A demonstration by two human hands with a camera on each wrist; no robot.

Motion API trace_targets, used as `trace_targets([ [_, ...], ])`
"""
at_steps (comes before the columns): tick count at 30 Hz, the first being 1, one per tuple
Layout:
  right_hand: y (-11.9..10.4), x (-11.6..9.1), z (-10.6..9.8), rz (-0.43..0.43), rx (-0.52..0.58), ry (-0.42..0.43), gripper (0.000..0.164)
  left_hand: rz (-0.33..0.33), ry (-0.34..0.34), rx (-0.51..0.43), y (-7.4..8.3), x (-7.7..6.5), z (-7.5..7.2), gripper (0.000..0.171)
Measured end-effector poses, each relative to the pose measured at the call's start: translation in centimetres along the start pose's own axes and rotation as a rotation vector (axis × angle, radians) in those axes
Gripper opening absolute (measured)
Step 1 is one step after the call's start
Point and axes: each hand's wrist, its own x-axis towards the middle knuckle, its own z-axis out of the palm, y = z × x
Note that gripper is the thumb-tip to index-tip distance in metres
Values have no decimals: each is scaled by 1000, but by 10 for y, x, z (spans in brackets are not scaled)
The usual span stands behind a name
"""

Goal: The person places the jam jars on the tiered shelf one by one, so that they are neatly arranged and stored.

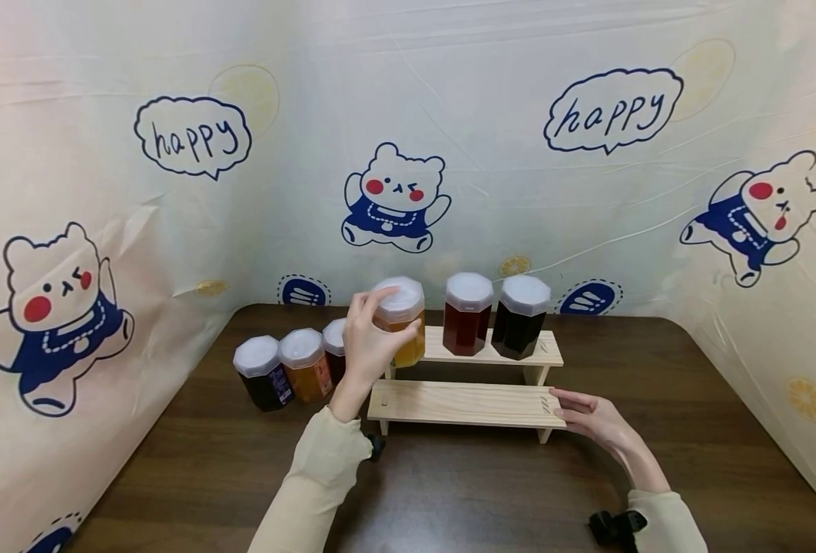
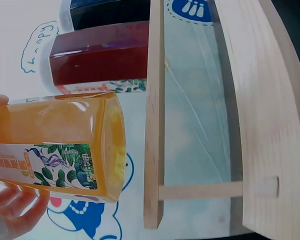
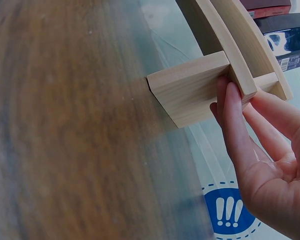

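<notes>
My left hand (image 1: 369,342) grips an octagonal jar of yellow-orange contents (image 1: 413,347) near its white lid. In the left wrist view the jar (image 2: 55,125) has its base a small gap above the upper board (image 2: 154,125) of a two-step wooden rack, at the left end. A dark red jar (image 1: 467,326) and a near-black jar (image 1: 516,330) stand on that board, to the right. My right hand (image 1: 598,418) pinches the right end of the lower board (image 1: 463,403), thumb and fingers on opposite faces in the right wrist view.
On the brown table (image 1: 194,461), left of the rack, stand a dark jar (image 1: 266,390), an orange jar (image 1: 306,380) and a third jar (image 1: 336,346) partly hidden by my left hand. A printed cloth (image 1: 408,100) hangs behind the table and along its sides.
</notes>
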Motion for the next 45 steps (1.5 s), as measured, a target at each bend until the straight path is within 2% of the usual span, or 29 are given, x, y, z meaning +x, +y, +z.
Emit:
trace_targets([
  [8,1,0,-1,-2,5,-2,60,-8,-5,13,3,6,13,47],
  [16,-1,0,0,2,13,1,60,-10,-19,23,-4,10,25,48],
  [23,-3,-1,1,5,8,3,61,-41,-37,36,-9,12,32,47],
  [35,-1,0,1,-2,12,-4,60,-41,-49,44,-11,13,38,47],
  [45,0,0,0,-2,5,-7,60,-36,-112,46,-14,15,38,53],
])
